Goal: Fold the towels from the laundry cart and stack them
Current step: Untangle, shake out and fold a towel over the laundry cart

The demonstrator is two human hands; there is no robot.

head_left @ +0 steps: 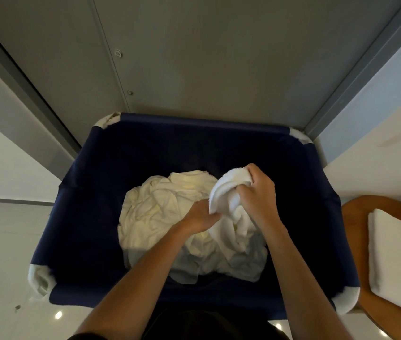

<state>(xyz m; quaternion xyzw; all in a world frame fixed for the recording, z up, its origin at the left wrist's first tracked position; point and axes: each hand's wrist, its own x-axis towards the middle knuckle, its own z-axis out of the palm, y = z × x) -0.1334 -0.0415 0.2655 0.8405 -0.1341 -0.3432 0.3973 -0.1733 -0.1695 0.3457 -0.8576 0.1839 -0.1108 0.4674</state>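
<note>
A dark blue fabric laundry cart (91, 217) fills the middle of the view. A crumpled heap of white towels (160, 217) lies at its bottom. Both my hands are inside the cart on one white towel (228, 190), bunched and lifted above the heap. My right hand (258, 192) grips its upper part, fingers curled round the cloth. Lower down, my left hand (201, 215) grips the towel's edge. The towel's lower part hangs down into the heap.
At the right, a folded white towel (398, 256) lies on a wooden surface (356, 231). Grey metal doors (194, 57) stand right behind the cart. Glossy white floor (3, 253) lies to the left. White padding (39, 280) wraps the cart's corners.
</note>
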